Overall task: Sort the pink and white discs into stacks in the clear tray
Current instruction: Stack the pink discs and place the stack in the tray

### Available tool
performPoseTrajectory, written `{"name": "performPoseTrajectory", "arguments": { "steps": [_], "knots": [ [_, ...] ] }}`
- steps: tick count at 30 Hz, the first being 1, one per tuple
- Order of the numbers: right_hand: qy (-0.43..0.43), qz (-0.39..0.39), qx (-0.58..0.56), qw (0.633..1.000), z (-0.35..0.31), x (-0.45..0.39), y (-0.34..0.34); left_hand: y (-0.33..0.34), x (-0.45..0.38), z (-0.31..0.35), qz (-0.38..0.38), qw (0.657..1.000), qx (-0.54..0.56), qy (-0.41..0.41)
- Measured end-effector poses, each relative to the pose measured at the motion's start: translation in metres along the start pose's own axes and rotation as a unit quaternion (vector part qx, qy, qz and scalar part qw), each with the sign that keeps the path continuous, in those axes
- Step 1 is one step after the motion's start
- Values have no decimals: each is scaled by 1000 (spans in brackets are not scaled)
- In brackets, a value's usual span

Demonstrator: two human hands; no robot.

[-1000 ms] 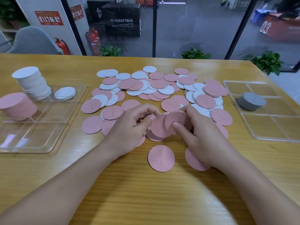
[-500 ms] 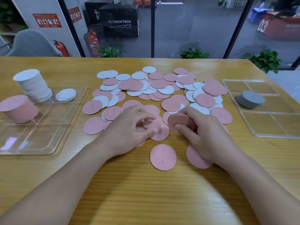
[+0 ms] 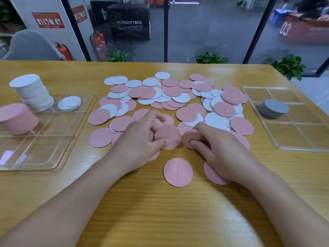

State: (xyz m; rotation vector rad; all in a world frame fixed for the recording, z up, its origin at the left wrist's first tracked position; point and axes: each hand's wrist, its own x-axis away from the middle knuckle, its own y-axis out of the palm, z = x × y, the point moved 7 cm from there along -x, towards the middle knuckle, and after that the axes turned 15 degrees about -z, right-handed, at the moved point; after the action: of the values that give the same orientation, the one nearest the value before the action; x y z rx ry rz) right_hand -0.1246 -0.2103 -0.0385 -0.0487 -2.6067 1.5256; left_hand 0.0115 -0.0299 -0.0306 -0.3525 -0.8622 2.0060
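Discs: one loose round pink paper disc [image 3: 167, 136] is pinched at its 8 o'clock edge by the left hand [image 3: 140, 139]. Right hand [image 3: 220, 148] grips a thin pink stack [image 3: 189, 138], thumb at the 6 o'clock edge, fingers curled over its far side. Mixed pile of pink and white discs [image 3: 170, 97] at 12 o'clock, too overlapped to count. Clear plastic tray [image 3: 58, 139] at 9 o'clock holds one pink stack [image 3: 17, 118], one tall white stack [image 3: 33, 92] and one low white pile [image 3: 69, 103].

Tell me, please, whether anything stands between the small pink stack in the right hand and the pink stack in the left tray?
Only the left hand, holding a pink disc, lies beside the held stack; beyond it, loose discs lie flat.
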Motion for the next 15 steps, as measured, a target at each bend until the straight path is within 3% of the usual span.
{"name": "performPoseTrajectory", "arguments": {
  "steps": [4, 15],
  "knots": [
    [-6, 11, -31, 999, 1, 0, -1, -8, 2, 2, 40, 996, 45, 65],
    [-34, 0, -36, 999, -7, 0, 7, 21, 5, 20, -92, 982, 36, 160]
  ]
}}
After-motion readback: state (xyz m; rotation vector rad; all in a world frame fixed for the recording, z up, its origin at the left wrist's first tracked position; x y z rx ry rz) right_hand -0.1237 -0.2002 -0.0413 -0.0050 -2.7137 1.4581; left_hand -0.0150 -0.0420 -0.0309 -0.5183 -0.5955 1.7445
